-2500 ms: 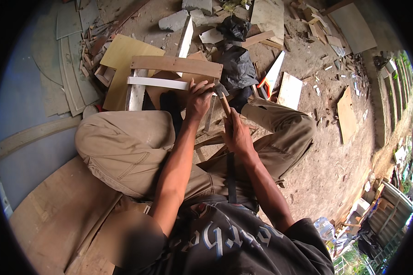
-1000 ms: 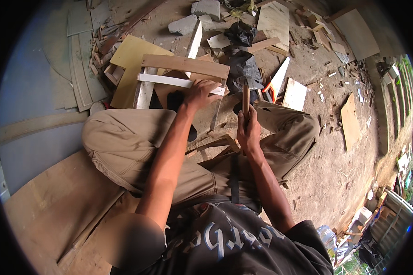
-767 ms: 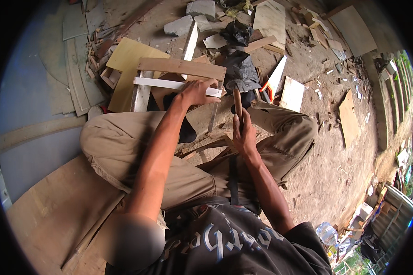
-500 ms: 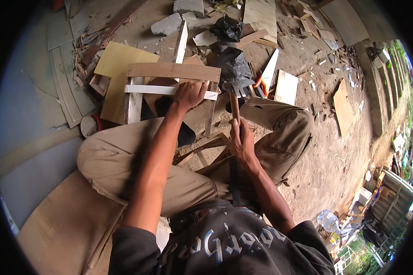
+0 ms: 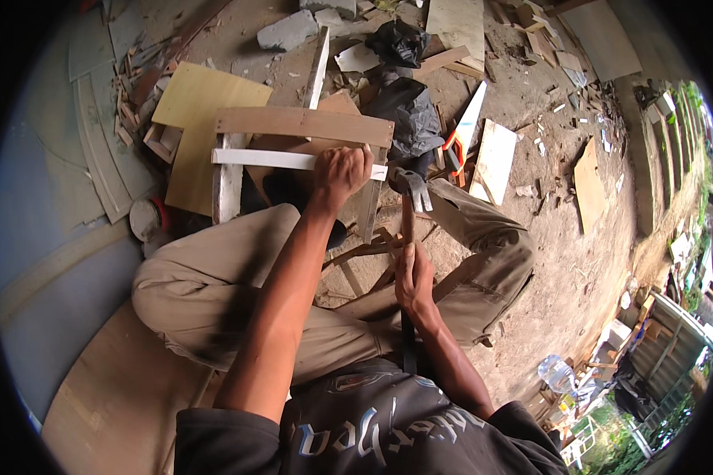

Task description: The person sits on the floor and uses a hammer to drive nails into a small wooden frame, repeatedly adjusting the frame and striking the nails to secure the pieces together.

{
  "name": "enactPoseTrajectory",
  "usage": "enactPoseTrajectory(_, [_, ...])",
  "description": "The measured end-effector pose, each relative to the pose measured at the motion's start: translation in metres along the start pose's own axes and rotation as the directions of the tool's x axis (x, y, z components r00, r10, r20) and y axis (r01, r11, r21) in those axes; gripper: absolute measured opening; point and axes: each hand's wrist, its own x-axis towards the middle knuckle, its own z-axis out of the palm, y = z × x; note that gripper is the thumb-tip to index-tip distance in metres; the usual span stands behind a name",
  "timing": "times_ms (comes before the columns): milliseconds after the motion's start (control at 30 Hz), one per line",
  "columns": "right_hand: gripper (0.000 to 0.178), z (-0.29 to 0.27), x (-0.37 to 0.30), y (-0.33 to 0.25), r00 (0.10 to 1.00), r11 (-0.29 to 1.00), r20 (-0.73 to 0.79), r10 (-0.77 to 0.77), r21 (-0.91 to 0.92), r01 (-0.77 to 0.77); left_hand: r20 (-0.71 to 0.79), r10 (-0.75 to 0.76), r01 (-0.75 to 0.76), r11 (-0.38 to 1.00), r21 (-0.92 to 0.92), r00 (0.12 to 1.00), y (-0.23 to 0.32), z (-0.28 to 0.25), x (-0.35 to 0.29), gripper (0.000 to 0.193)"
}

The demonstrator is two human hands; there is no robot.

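Observation:
My left hand (image 5: 343, 172) is closed over a white wooden strip (image 5: 273, 159) near its right end, with the fingertips against the brown board (image 5: 305, 124) just beyond it. Both pieces lie across the uprights of a small wooden frame (image 5: 228, 182) between my legs. A tiny dark spot, perhaps a nail, shows at the strip's right end. My right hand (image 5: 414, 279) is wrapped round the wooden handle of a claw hammer (image 5: 408, 222). The hammer's metal head is up, just right of the strip's end and apart from it.
Beyond the frame lie a yellowish board (image 5: 206, 103), black plastic bags (image 5: 408, 115) and concrete lumps (image 5: 285, 32). A handsaw (image 5: 469, 119) with an orange handle lies beside a pale panel (image 5: 493, 162). Wood scraps litter the dirt floor. A clear plastic bottle (image 5: 558, 374) is at lower right.
The hammer and my right hand have come back toward my body, and its head now sits nearer than the strip's end. The frame's right end and my left hand appear slightly further right.

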Motion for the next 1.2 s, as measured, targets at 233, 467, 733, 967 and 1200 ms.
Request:
enactPoseTrajectory(233, [0.036, -0.004, 0.011, -0.009, 1.0, 0.989, 0.03, -0.008, -0.147, 0.012, -0.078, -0.053, 0.057, 0.998, 0.04, 0.996, 0.011, -0.003, 0.011, 0.024])
enactPoseTrajectory(467, [0.025, 0.005, 0.007, -0.002, 0.982, 0.978, -0.009, -0.19, -0.093, 0.188, -0.022, -0.194, 0.192, 0.98, -0.048, 0.981, 0.006, 0.009, 0.006, 0.011])
enactPoseTrajectory(733, [0.04, 0.0, 0.005, 0.0, 0.985, 0.978, 0.006, -0.172, -0.117, 0.172, -0.02, -0.284, 0.283, 0.958, -0.038, 0.959, 0.01, -0.02, 0.012, 0.041])
enactPoseTrajectory(967, [0.035, -0.002, 0.012, 0.012, 0.961, 0.96, -0.022, -0.275, -0.049, 0.274, -0.052, -0.26, 0.252, 0.959, -0.129, 0.964, 0.011, -0.012, 0.019, 0.039])
enactPoseTrajectory(1200, [0.028, 0.001, 0.023, 0.017, 0.998, 0.958, 0.046, -0.035, -0.282, 0.046, -0.078, -0.229, 0.227, 0.973, -0.031, 0.97, 0.017, -0.021, 0.018, 0.045])
